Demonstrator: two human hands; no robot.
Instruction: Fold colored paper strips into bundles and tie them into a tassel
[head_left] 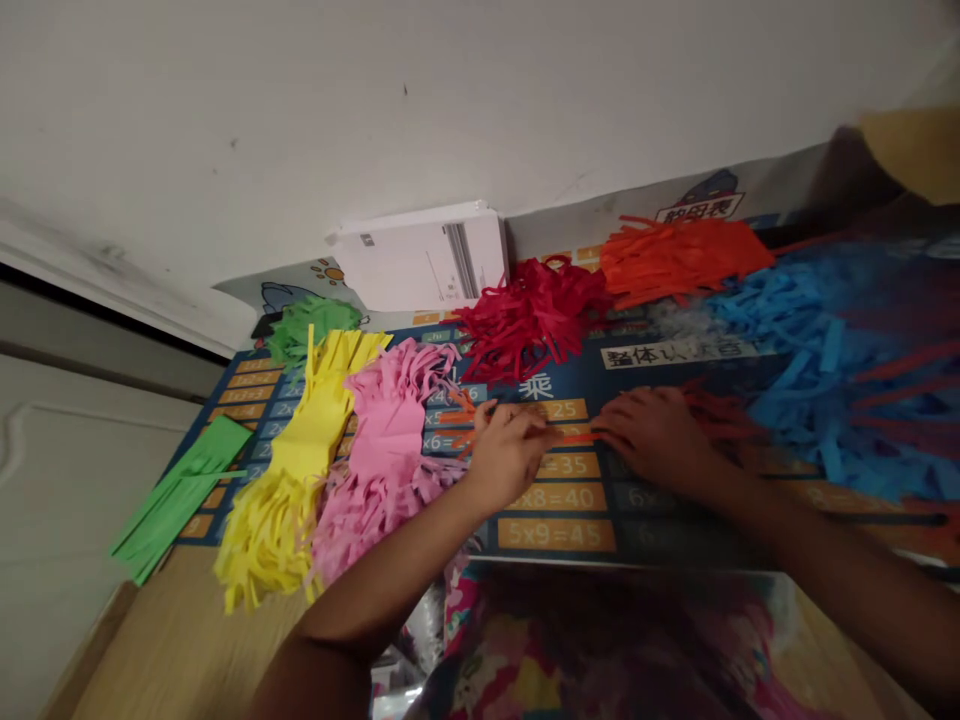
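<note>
My left hand (pixel 508 455) is closed around a thin piece of orange fringed paper (pixel 576 437), its loose strips poking out on the left past my fingers. The narrow middle of this paper spans the gap to my right hand (pixel 654 440), whose curled fingers close on the other part. Reddish-orange strips spread out beyond the right hand, somewhat blurred. Close by on the left lies a pink fringed paper bundle (pixel 387 435), flat in the middle and frilled at both ends. A dark red tissue-like pompom (pixel 536 315) sits just behind my hands.
Further left are a yellow fringed bundle (pixel 307 440), a green fringed bundle (pixel 315 325) and flat green paper (pixel 184 495). An orange bundle (pixel 682 260) and blue strips (pixel 817 360) lie right. A white box (pixel 420 262) leans by the wall. A multiplication chart (pixel 559 535) covers the table.
</note>
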